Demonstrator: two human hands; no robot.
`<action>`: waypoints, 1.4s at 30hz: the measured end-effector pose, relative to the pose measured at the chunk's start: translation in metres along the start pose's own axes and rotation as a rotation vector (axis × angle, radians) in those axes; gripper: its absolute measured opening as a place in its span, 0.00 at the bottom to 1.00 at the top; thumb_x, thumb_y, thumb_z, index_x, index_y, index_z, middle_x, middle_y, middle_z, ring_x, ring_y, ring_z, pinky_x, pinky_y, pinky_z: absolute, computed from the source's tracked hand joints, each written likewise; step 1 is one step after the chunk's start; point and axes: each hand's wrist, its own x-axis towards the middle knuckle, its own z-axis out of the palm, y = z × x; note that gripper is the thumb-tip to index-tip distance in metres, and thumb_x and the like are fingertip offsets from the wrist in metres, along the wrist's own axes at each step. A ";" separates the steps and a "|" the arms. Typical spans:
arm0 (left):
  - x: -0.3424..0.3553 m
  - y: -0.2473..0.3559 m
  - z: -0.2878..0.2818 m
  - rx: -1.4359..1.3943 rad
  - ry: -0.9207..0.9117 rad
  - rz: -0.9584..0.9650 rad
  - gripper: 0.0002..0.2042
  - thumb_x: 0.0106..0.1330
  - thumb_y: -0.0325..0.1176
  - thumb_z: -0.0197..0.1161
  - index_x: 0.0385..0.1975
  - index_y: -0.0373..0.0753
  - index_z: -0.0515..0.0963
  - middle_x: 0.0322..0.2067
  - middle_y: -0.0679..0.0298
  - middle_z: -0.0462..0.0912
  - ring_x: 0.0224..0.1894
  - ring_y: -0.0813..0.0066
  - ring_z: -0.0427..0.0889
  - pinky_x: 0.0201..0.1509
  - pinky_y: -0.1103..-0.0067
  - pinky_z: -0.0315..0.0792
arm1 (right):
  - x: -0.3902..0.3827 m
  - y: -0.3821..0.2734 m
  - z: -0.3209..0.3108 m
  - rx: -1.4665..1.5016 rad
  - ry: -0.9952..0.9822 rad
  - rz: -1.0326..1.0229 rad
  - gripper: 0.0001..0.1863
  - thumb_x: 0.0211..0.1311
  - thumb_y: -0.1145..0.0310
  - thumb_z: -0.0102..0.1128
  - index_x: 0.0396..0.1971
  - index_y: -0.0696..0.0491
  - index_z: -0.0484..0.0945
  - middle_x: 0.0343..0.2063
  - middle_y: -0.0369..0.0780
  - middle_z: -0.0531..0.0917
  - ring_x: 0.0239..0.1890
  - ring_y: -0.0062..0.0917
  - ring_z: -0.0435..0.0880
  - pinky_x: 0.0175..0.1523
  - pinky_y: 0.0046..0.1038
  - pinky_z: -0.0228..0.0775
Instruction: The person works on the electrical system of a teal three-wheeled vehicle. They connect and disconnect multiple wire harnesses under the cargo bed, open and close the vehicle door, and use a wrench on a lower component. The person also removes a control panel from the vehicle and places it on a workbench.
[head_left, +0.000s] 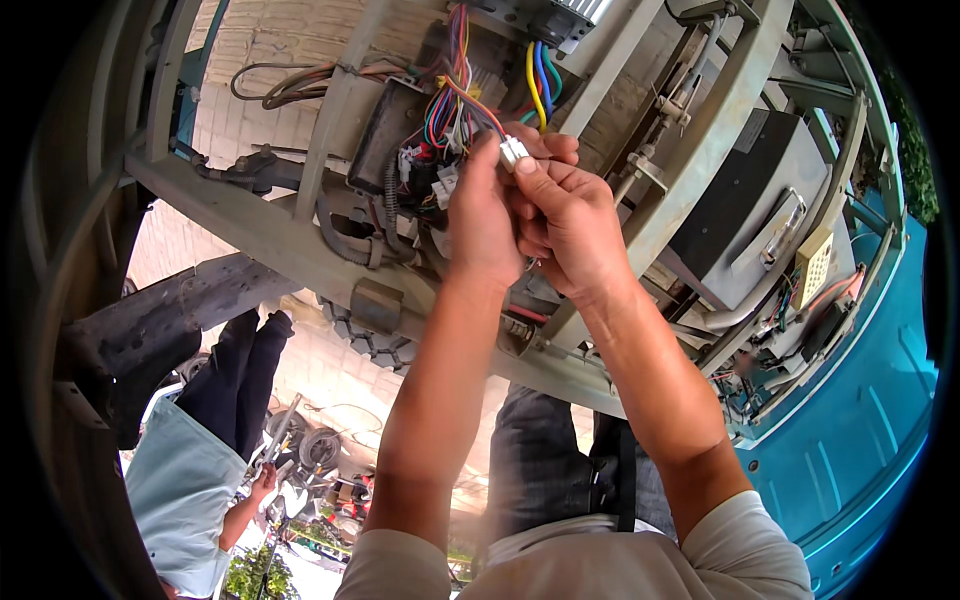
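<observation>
Both hands are up in the wiring of this tilted vehicle frame (pixel 300 240), and the work in hand looks like dealing with one plug out of the loom. The right hand (pixel 570 225) has the small white connector (pixel 513 152) pinched between thumb and forefinger, fingers pressed tight on it, right at the top of the two hands. The left hand (pixel 480 215) is curled close against it, fingers closed around what seems to be the wires feeding that plug, though its fingertips are hidden behind the hand, so exactly what it grips I cannot tell. The connector sits at the end of a multicoloured wire bundle (pixel 450 100) that fans out of the frame just above, with a separate group of thick yellow, blue and green wires (pixel 538 80) hanging just beside it. I judge this as the middle of a connect-or-disconnect step: the next move calls for a steady pinch and a straight pull or push along the plug's axis, without yanking the thin wires. A black box (pixel 745 200) sits well off to the right, and another person in a light blue shirt (pixel 180 490) stands at lower left, apart from the work.
</observation>
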 end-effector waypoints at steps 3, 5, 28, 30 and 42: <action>0.003 -0.001 0.001 -0.010 0.019 0.014 0.17 0.70 0.45 0.41 0.37 0.38 0.71 0.37 0.51 0.80 0.40 0.70 0.78 0.44 0.77 0.73 | 0.002 -0.004 0.005 -0.035 0.026 -0.005 0.13 0.67 0.64 0.52 0.24 0.56 0.72 0.17 0.30 0.67 0.12 0.11 0.56 0.16 0.16 0.46; 0.003 0.001 0.004 0.078 0.058 0.012 0.18 0.71 0.45 0.40 0.40 0.38 0.72 0.38 0.53 0.80 0.38 0.73 0.78 0.43 0.78 0.73 | 0.006 -0.007 0.001 0.009 -0.035 0.024 0.13 0.67 0.64 0.52 0.24 0.56 0.72 0.17 0.30 0.68 0.12 0.11 0.56 0.16 0.16 0.46; 0.035 0.138 -0.032 1.317 0.146 0.122 0.13 0.58 0.31 0.61 0.39 0.29 0.79 0.31 0.67 0.79 0.33 0.82 0.73 0.40 0.83 0.67 | 0.034 -0.061 -0.031 -0.940 -0.001 -0.596 0.21 0.59 0.60 0.61 0.44 0.62 0.75 0.31 0.42 0.83 0.32 0.23 0.80 0.40 0.26 0.71; 0.039 0.141 -0.032 1.428 0.080 0.180 0.12 0.58 0.31 0.62 0.38 0.30 0.79 0.30 0.68 0.79 0.31 0.83 0.72 0.38 0.83 0.66 | 0.033 -0.067 -0.030 -0.990 0.012 -0.647 0.21 0.59 0.59 0.61 0.44 0.61 0.76 0.32 0.43 0.82 0.33 0.25 0.80 0.41 0.27 0.71; 0.035 0.135 -0.045 0.830 0.095 -0.139 0.13 0.65 0.33 0.54 0.36 0.26 0.75 0.18 0.71 0.63 0.20 0.83 0.61 0.23 0.84 0.56 | 0.043 -0.091 -0.089 -1.790 0.111 -1.286 0.14 0.51 0.74 0.61 0.40 0.56 0.74 0.41 0.42 0.76 0.45 0.39 0.73 0.51 0.35 0.67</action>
